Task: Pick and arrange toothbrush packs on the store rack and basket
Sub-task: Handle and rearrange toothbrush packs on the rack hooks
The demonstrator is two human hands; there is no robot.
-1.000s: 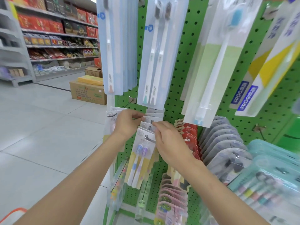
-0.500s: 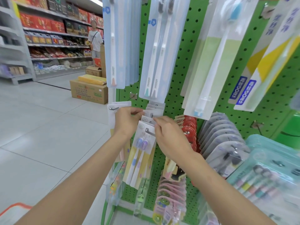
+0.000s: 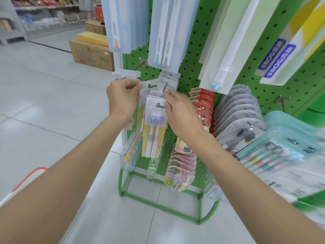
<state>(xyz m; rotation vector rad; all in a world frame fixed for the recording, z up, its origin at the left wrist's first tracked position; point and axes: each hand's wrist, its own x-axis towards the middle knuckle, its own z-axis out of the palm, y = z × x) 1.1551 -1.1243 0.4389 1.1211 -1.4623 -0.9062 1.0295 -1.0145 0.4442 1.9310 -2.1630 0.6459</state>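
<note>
A green pegboard rack (image 3: 193, 55) stands in front of me, hung with toothbrush packs. My left hand (image 3: 123, 97) pinches the white header of a toothbrush pack (image 3: 146, 84) and holds it by the metal hook (image 3: 165, 87). My right hand (image 3: 181, 111) grips the top edge of the front yellow two-brush pack (image 3: 153, 129), which hangs on that same hook with several more packs behind it. The lower part of the left hand's pack is hidden behind that hand.
Long blue packs (image 3: 163, 32) and a green pack (image 3: 228, 46) hang above the hands. Red packs (image 3: 204, 103), grey packs (image 3: 237, 110) and teal packs (image 3: 288, 143) hang to the right. An orange-rimmed basket (image 3: 26, 180) sits low left. Cardboard boxes (image 3: 89, 51) stand on the floor behind.
The view has tilted down and moved closer to the rack. My left hand has pulled a pack's header out leftward from the stack; my right hand stays on the front pack.
</note>
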